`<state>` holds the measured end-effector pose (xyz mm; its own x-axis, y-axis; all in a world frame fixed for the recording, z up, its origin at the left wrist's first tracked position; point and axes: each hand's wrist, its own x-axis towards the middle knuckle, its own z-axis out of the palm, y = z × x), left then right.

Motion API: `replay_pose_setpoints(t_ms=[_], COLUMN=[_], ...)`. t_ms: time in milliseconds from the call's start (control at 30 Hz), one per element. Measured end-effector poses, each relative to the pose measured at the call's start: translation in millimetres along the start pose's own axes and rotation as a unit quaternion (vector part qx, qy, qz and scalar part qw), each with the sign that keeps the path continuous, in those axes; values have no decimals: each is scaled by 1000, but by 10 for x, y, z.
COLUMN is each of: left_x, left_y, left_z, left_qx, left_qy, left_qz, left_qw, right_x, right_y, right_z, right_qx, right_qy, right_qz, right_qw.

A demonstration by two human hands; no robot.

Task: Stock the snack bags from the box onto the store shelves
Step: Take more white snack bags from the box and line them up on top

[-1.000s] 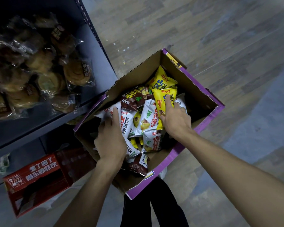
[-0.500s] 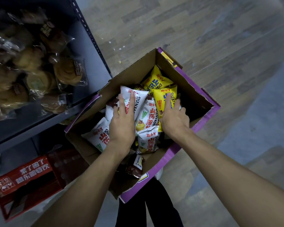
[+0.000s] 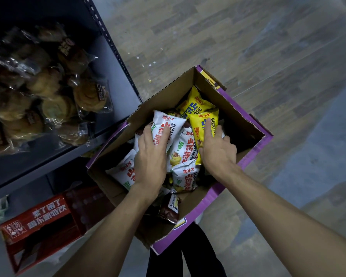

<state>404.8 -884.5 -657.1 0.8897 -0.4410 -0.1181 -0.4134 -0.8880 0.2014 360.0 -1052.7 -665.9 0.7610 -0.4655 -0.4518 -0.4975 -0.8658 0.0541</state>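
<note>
Grip unchanged since before: left hand (image 3: 150,158) clutches white bag (image 3: 164,124), right hand (image 3: 216,150) clutches yellow bag (image 3: 197,128) inside box (image 3: 168,92).

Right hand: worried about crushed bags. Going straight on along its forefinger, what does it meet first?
Probably the rear yellow bag, beyond the front yellow bag the right hand grips; depth unclear.

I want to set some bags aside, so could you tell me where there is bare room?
Free: the box corner right of the yellow bag; its near corner beside the brown bag; the wood floor. Crowded: mid-box under the left hand and right hand.
</note>
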Motion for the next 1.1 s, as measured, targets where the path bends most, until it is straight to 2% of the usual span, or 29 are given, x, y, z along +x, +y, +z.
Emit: replay_pose_setpoints(t_ms=[100, 200, 300, 367, 467, 600, 733, 900, 1100], left_x=[-39, -39, 0, 29, 32, 43, -137, -331, -607], left_y=[-76, -17, 35, 49, 84, 142, 178, 300, 479], left_z=[140, 160, 92, 32, -91, -345, -712, -1280, -2015], left_qx=[34, 54, -14, -4, 103, 55, -18, -12, -20], left_qy=[0, -42, -68, -83, -95, -106, -98, -94, -20], left_qz=[7, 8, -46, -75, -63, -93, -109, -146, -168], left_qw=[999, 998, 996, 994, 988, 989, 989, 985, 985], right_x=[-60, -37, 34, 39, -22, -135, -367, -749, -1286], right_y=[-59, -78, -79, -61, -34, -75, -149, -160, -116], right_z=[87, 129, 34, -12, -81, -313, -599, -1050, -1743], right_qx=[0, 24, 65, 92, 121, 145, 167, 178, 167], right_qy=[9, -15, -42, -48, -35, 3, 16, 50, 95], right_qz=[-4, 9, 22, 31, 33, 30, 11, -21, -48], right_qw=[1000, 1000, 997, 994, 991, 989, 986, 983, 980])
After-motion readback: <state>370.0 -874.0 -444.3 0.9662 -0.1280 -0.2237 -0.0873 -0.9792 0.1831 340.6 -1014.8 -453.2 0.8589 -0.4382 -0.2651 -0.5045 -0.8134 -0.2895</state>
